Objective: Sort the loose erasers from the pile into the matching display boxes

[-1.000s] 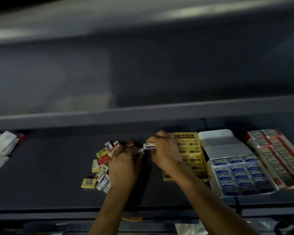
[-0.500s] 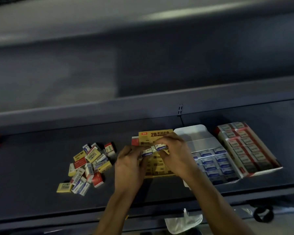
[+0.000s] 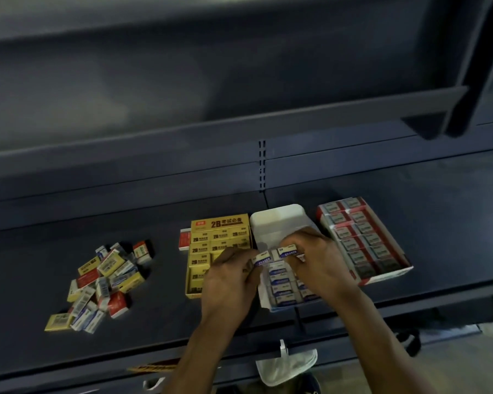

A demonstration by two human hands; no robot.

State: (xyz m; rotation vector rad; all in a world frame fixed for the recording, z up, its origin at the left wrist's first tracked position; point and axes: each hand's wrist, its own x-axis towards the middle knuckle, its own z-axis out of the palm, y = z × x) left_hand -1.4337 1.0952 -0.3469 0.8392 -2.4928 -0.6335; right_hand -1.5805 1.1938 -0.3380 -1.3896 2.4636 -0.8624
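Left hand (image 3: 228,282) pinches blue eraser (image 3: 261,260); right hand (image 3: 320,261) pinches second eraser (image 3: 287,251) (side by side) above white box (image 3: 276,223).

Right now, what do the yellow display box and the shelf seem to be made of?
Yellow display box: likely printed cardboard, matte; thin walls, upright folded flap.
Shelf: probably painted metal, dull dark blue-grey; slotted upright, thin bent front lip.

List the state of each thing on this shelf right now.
left hand, pinching left eraser
right hand, pinching right eraser
white box, open, lid back
yellow box, open, stocked
red box, open, stocked
pile, loose, unsorted
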